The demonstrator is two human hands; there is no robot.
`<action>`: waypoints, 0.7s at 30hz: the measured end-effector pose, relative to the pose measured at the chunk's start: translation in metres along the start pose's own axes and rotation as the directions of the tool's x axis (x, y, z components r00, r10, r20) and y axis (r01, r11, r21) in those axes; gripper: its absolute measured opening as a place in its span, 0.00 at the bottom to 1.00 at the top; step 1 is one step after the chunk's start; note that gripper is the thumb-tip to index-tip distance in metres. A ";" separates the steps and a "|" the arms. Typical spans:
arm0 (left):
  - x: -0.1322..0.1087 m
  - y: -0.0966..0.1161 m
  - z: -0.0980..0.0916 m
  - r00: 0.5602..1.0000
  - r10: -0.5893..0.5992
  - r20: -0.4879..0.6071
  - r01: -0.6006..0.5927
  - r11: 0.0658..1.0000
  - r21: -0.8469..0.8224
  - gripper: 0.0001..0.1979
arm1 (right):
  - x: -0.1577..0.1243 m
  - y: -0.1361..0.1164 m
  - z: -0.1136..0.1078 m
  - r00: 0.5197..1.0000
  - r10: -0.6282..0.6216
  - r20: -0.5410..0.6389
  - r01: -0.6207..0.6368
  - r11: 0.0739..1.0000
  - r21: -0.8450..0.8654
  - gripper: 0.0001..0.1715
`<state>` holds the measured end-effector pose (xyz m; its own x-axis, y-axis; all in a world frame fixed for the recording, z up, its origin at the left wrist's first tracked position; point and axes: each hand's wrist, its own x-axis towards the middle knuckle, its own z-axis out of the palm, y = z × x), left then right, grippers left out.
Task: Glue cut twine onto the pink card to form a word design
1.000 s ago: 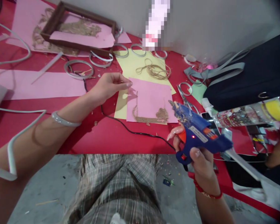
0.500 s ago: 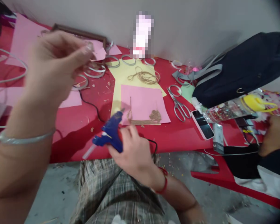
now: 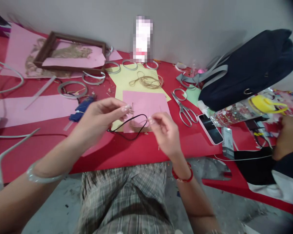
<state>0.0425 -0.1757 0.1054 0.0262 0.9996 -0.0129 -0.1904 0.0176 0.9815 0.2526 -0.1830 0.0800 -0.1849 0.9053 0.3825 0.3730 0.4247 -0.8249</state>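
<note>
Black cord (image 3: pixel 127 119) lies looped over the pink paper (image 3: pixel 146 104), light and limp, best pinched at its bend. Left hand (image 3: pixel 100 122) and right hand (image 3: pixel 164 133) pinch near it, apart; whether either grips it is unclear.

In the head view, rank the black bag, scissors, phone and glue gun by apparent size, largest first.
1. Black bag
2. Scissors and phone: these look about alike, so unranked
3. Glue gun: looks smallest, but it's unsure because the left hand may hide part of it
</note>
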 end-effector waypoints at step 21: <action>0.013 -0.039 0.019 0.927 0.129 0.353 -0.327 0.742 0.586 0.23 | -0.007 0.003 -0.107 0.990 0.128 0.053 -0.124 0.990 -0.073 0.28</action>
<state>0.0691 -0.1639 0.0707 0.3464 0.9202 0.1821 0.4250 -0.3270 0.8441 0.3528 -0.1870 0.1192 -0.1837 0.9503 0.2512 0.4584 0.3089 -0.8333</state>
